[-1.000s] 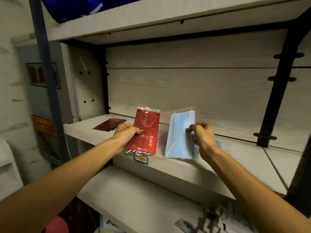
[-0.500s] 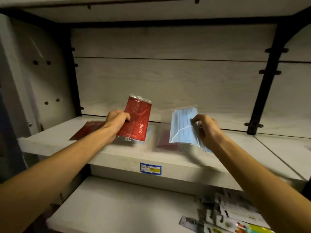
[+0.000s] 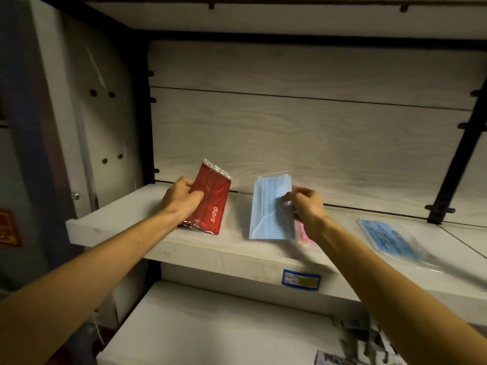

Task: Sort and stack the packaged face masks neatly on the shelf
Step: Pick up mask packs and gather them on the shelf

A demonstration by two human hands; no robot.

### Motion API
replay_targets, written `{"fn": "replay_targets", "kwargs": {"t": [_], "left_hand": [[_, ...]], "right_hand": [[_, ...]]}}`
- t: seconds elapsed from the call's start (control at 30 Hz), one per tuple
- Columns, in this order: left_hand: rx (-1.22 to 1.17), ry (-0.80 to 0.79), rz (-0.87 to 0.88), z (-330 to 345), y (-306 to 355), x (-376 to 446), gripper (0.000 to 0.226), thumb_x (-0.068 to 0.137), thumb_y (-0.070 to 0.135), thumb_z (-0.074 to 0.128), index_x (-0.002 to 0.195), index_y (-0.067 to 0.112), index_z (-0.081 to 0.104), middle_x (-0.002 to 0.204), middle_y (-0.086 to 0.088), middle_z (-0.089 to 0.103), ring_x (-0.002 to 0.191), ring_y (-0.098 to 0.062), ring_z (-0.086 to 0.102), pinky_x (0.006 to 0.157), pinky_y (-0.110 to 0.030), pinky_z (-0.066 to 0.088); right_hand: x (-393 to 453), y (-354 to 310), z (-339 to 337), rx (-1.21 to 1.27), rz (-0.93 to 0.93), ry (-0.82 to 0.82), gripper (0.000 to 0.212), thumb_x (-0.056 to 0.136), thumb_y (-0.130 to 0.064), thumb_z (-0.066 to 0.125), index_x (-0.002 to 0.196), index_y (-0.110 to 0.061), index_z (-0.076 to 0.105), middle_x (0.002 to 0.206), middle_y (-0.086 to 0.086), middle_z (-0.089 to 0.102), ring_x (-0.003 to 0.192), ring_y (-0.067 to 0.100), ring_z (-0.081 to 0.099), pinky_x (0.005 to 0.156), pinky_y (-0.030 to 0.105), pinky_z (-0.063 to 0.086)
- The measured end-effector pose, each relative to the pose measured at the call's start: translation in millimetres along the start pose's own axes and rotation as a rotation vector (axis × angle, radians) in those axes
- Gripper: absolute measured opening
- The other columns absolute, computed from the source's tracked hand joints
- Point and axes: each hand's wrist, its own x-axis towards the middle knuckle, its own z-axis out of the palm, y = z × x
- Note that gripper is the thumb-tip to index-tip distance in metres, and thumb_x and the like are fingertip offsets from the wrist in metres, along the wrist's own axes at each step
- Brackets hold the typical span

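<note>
The fingers of the left hand (image 3: 181, 200) are wrapped round the left edge of the red mask pack (image 3: 209, 200), thumb on its face, holding it tilted with its lower end close over the shelf (image 3: 110, 222). The fingers of the right hand (image 3: 307, 206) pinch the right edge of the blue mask pack (image 3: 271, 209), which stands nearly upright in its clear sleeve, lower edge at or just above the shelf board.

Compared with half a second ago, both packs sit a little further right along the shelf and the view has swung that way, bringing in a flat stack of blue mask packs (image 3: 390, 239) lying on the shelf well to the right. The dark red pack that lay flat at the left end of the shelf a second ago no longer shows; the left forearm may cover that spot. I read this as the sorting step: each colour is being carried towards its own pile, blue most likely to the blue stack.

A pink pack (image 3: 303, 231) peeks out just behind the right hand, mostly hidden. The blue stack is smeared by motion blur, so its count is unreadable. A price label (image 3: 300, 279) on the shelf edge is illegible, and packets at the bottom right are cut off
</note>
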Motion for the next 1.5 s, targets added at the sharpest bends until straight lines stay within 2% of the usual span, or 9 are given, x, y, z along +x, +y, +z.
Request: {"fn": "replay_targets", "kwargs": {"t": [0.17, 0.3, 0.4, 0.5, 0.7, 0.9, 1.03, 1.37, 1.5], "left_hand": [[0.407, 0.022, 0.093, -6, -26, 8, 0.046, 0.090, 0.026, 0.064, 0.131, 0.017, 0.046, 0.123, -0.004, 0.067, 0.106, -0.029, 0.065, 0.074, -0.031, 0.046], [0.668, -0.012, 0.213, -14, -36, 16, 0.059, 0.091, 0.027, 0.065, 0.145, 0.018, 0.042, 0.145, -0.006, 0.048, 0.132, -0.027, 0.046, 0.102, -0.040, 0.045], [0.737, -0.100, 0.234, -17, -38, 23, 0.043, 0.098, 0.041, 0.055, 0.138, 0.026, 0.053, 0.143, -0.001, 0.052, 0.127, -0.025, 0.050, 0.102, -0.040, 0.045], [0.753, -0.258, 0.115, -17, -41, 26, 0.057, 0.094, 0.070, 0.044, 0.128, 0.026, 0.059, 0.128, 0.003, 0.059, 0.111, -0.024, 0.060, 0.096, -0.042, 0.051], [0.777, -0.317, 0.170, -18, -48, 29, 0.059, 0.098, 0.056, 0.049, 0.145, 0.020, 0.046, 0.146, -0.004, 0.048, 0.129, -0.025, 0.051, 0.107, -0.044, 0.045], [0.848, -0.242, 0.216, -16, -30, 22, 0.057, 0.104, 0.047, 0.041, 0.153, 0.018, 0.036, 0.166, -0.009, 0.019, 0.149, -0.031, 0.024, 0.119, -0.052, 0.026], [0.874, -0.231, 0.282, -5, -7, 7, 0.052, 0.102, 0.055, 0.038, 0.130, 0.016, 0.057, 0.141, -0.011, 0.050, 0.128, -0.031, 0.047, 0.107, -0.048, 0.040], [0.980, -0.329, 0.596, 77, 46, -94, 0.067, 0.102, 0.060, 0.029, 0.154, 0.018, 0.034, 0.162, -0.011, 0.026, 0.147, -0.030, 0.027, 0.117, -0.042, 0.024], [0.942, -0.312, 0.711, 114, 80, -150, 0.063, 0.101, 0.060, 0.033, 0.148, 0.017, 0.042, 0.152, -0.010, 0.041, 0.137, -0.031, 0.041, 0.109, -0.043, 0.036]], "right_hand": [[16, 14, 18, -0.524, -0.206, 0.036, 0.050, 0.084, -0.011, 0.067, 0.132, -0.005, 0.053, 0.118, 0.018, 0.067, 0.103, 0.034, 0.066, 0.091, 0.046, 0.055], [18, 23, 35, -0.995, -0.365, 0.039, 0.068, 0.087, -0.030, 0.068, 0.146, -0.009, 0.040, 0.145, 0.017, 0.046, 0.133, 0.037, 0.040, 0.106, 0.044, 0.038], [13, 22, 50, -1.227, -0.493, 0.024, 0.061, 0.089, -0.045, 0.062, 0.143, -0.020, 0.047, 0.147, 0.009, 0.044, 0.136, 0.033, 0.034, 0.110, 0.047, 0.031], [12, 20, 58, -1.239, -0.405, -0.131, 0.058, 0.090, -0.059, 0.056, 0.136, -0.024, 0.055, 0.140, 0.007, 0.052, 0.128, 0.031, 0.045, 0.105, 0.047, 0.037], [10, 23, 59, -1.248, -0.292, -0.317, 0.058, 0.094, -0.063, 0.048, 0.132, -0.020, 0.058, 0.136, 0.009, 0.057, 0.117, 0.030, 0.055, 0.103, 0.046, 0.044], [-3, 14, 33, -1.251, -0.420, -0.287, 0.070, 0.100, -0.063, 0.032, 0.153, -0.018, 0.035, 0.160, 0.006, 0.033, 0.148, 0.027, 0.025, 0.118, 0.048, 0.024], [-18, 11, 2, -1.297, -0.421, -0.250, 0.074, 0.099, -0.066, 0.027, 0.156, -0.018, 0.027, 0.164, 0.005, 0.025, 0.153, 0.027, 0.013, 0.121, 0.047, 0.016], [-80, 8, -117, -1.410, -0.515, -0.143, 0.073, 0.101, -0.061, 0.032, 0.157, -0.016, 0.020, 0.164, 0.005, 0.021, 0.154, 0.026, 0.005, 0.122, 0.043, 0.012], [-122, 8, -192, -1.409, -0.582, -0.079, 0.068, 0.101, -0.056, 0.039, 0.155, -0.016, 0.025, 0.158, 0.007, 0.032, 0.150, 0.027, 0.019, 0.117, 0.042, 0.025]]}}
